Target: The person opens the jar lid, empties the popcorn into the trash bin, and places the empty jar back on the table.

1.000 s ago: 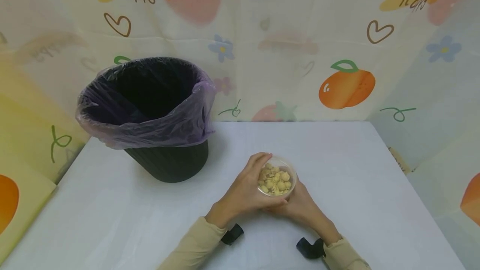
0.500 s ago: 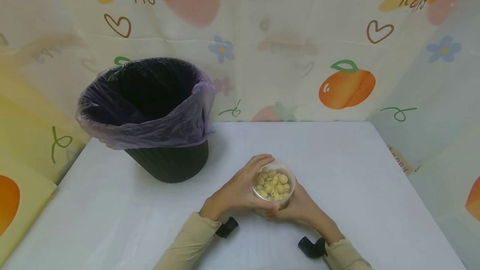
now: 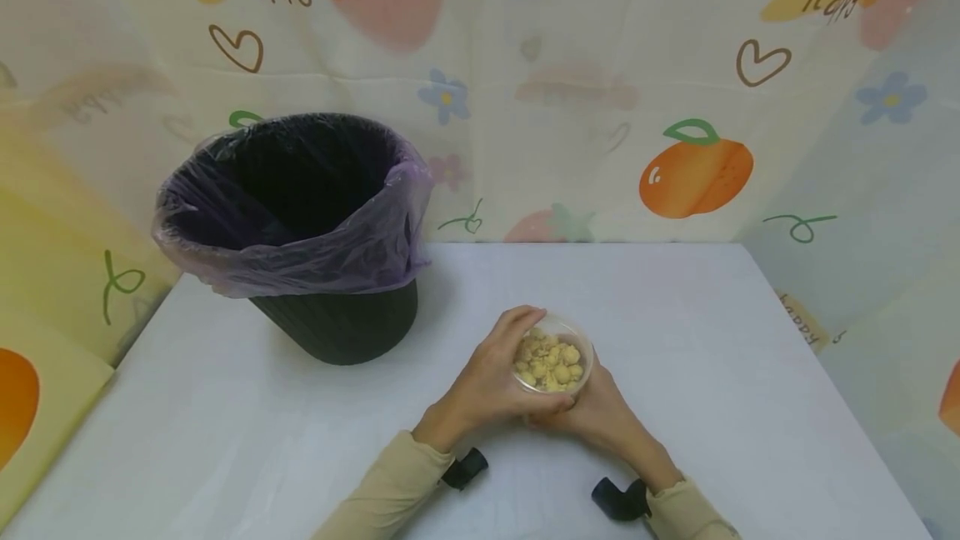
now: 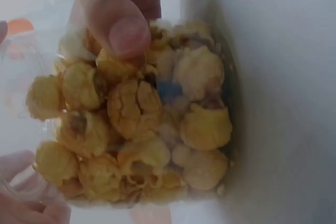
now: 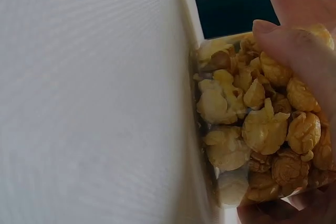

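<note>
A clear plastic tub (image 3: 582,335) with several pieces of yellow popcorn (image 3: 551,363) in it is between both hands in the head view, its round top facing the camera. My left hand (image 3: 483,382) grips its upper part from the left, thumb in front and fingers behind. Lower down, my right hand (image 3: 600,411) holds the tub from the right; part of it is hidden behind the tub and left hand. Popcorn (image 4: 134,108) shows through the clear wall in the left wrist view. In the right wrist view a thumb (image 5: 299,51) presses against the wall.
A dark bin (image 3: 345,323) lined with a purple plastic bag (image 3: 360,252) stands at the back left of the white table (image 3: 645,290). Behind the table hangs a printed curtain (image 3: 525,148). Black wrist mounts (image 3: 467,468) sit by the sleeves.
Half a second ago the tub and left hand were slightly nearer and further left. They have since shifted back up and right, close to where they were one second ago. Both hands keep their grip.
</note>
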{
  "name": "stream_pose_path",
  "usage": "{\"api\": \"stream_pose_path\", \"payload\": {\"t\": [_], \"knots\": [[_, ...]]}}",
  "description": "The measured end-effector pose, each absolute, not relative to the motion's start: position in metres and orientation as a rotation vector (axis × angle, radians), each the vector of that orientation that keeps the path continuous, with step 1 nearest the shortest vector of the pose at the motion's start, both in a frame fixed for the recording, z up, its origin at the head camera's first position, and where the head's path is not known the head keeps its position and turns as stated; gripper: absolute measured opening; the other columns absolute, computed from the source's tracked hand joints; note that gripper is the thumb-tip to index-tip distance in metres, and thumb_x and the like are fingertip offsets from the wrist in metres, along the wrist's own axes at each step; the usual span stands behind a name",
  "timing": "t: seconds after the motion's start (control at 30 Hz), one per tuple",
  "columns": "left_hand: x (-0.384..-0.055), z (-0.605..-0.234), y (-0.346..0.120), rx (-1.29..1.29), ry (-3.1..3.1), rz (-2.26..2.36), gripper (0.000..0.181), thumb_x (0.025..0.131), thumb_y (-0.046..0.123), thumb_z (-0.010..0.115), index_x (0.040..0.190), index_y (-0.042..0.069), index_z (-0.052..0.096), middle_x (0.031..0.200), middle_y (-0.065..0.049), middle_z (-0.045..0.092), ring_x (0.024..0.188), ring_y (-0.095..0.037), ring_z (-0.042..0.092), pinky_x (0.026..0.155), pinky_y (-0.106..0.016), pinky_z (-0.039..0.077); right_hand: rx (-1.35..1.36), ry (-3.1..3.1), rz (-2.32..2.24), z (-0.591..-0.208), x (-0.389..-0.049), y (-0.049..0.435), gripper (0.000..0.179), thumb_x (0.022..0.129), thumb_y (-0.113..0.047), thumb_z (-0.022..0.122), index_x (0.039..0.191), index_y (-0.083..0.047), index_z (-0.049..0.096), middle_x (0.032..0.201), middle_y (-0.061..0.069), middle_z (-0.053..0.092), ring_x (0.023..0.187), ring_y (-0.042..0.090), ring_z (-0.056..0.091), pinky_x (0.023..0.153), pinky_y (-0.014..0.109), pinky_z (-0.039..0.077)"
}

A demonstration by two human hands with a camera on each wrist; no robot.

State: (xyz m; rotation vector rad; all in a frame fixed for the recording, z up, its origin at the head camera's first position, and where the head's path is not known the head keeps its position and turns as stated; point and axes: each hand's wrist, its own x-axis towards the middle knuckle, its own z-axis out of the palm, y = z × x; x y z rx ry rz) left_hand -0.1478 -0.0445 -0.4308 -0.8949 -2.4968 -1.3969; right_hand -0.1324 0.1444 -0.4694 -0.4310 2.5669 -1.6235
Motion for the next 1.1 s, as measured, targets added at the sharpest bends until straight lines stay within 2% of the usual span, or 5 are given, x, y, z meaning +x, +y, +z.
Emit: {"api": "stream_pose_path", "payload": {"t": [0.4, 0.6, 0.83, 0.97, 1.1], "knots": [[-0.131, -0.427, -0.025, -0.557, -2.498, -1.229, 0.100, 0.066, 0.049, 0.088, 0.144, 0.005, 0.045, 0.143, -0.010, 0.047, 0.126, -0.024, 0.054, 0.104, -0.042, 0.050, -0.305, 2.676, -1.485, -0.469, -0.134, 0.141, 0.111, 0.063, -0.025, 0.092, 0.150, -0.006, 0.026, 0.147, 0.019, 0.046, 0.134, 0.033, 0.049, 0.109, 0.052, 0.042], [-0.125, -0.424, -0.022, -0.488, -2.500, -1.127, 0.102, 0.066, 0.054, 0.087, 0.143, 0.003, 0.045, 0.142, -0.015, 0.048, 0.124, -0.026, 0.055, 0.100, -0.043, 0.053, -0.259, 2.670, -1.456, -0.469, -0.133, 0.139, 0.109, 0.063, -0.025, 0.091, 0.149, -0.004, 0.027, 0.146, 0.023, 0.047, 0.132, 0.035, 0.050, 0.108, 0.053, 0.043], [-0.133, -0.413, -0.038, -0.649, -2.663, -1.097, 0.104, 0.067, 0.058, 0.085, 0.148, 0.009, 0.040, 0.145, -0.009, 0.043, 0.125, -0.024, 0.055, 0.100, -0.043, 0.053, -0.306, 2.609, -1.545, -0.469, -0.134, 0.141, 0.114, 0.062, -0.025, 0.094, 0.150, -0.007, 0.025, 0.149, 0.018, 0.045, 0.136, 0.032, 0.047, 0.111, 0.053, 0.040], [-0.142, -0.411, -0.053, -0.809, -2.721, -1.193, 0.100, 0.068, 0.050, 0.088, 0.149, 0.016, 0.040, 0.147, -0.004, 0.041, 0.125, -0.022, 0.055, 0.103, -0.043, 0.051, -0.344, 2.556, -1.590, -0.470, -0.134, 0.144, 0.119, 0.058, -0.031, 0.096, 0.150, -0.010, 0.025, 0.148, 0.012, 0.046, 0.136, 0.028, 0.046, 0.113, 0.055, 0.038], [-0.150, -0.416, -0.062, -0.961, -2.690, -1.371, 0.101, 0.069, 0.038, 0.091, 0.151, 0.014, 0.038, 0.152, -0.003, 0.039, 0.139, -0.022, 0.044, 0.113, -0.045, 0.042, -0.411, 2.527, -1.610, -0.470, -0.133, 0.147, 0.118, 0.058, -0.031, 0.096, 0.151, -0.011, 0.026, 0.148, 0.011, 0.046, 0.137, 0.030, 0.046, 0.115, 0.059, 0.033]]}}
